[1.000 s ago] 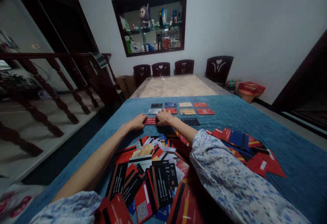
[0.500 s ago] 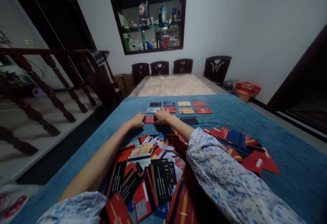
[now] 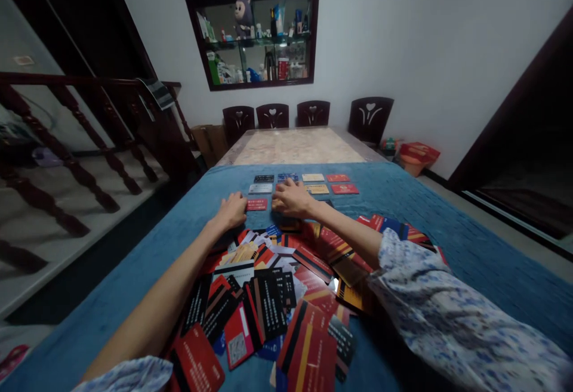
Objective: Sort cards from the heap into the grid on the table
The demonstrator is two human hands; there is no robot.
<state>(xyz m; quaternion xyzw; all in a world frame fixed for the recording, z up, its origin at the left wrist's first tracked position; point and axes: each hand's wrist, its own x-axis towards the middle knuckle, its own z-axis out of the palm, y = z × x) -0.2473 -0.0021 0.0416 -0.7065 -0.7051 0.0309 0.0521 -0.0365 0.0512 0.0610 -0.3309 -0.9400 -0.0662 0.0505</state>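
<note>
My left hand [image 3: 233, 209] rests on the cloth, its loosely bent, open fingers at the left edge of a red card [image 3: 257, 204]. To its right, my right hand [image 3: 293, 198] hovers low over the rows of cards, open, with fingers bent down; no held card shows. Beneath it, a card in the middle row is mostly hidden. Around the hands lie a silver card [image 3: 260, 188], a black card [image 3: 264, 179], a blue card [image 3: 287, 177], a cream card [image 3: 313, 178], a gold card [image 3: 317, 190] and two red cards [image 3: 345, 189] at the right.
A heap of overlapping cards [image 3: 268, 302] lies between my forearms, with more cards [image 3: 394, 228] beyond my right forearm. Blue cloth [image 3: 170, 243] covers the near table; its far end [image 3: 299, 144] is bare stone. Chairs [image 3: 313, 114] stand behind, a railing [image 3: 67, 123] at left.
My right hand has moved off the red card at the front left, up and to the right. My left hand stays beside that card. The view has shifted slightly.
</note>
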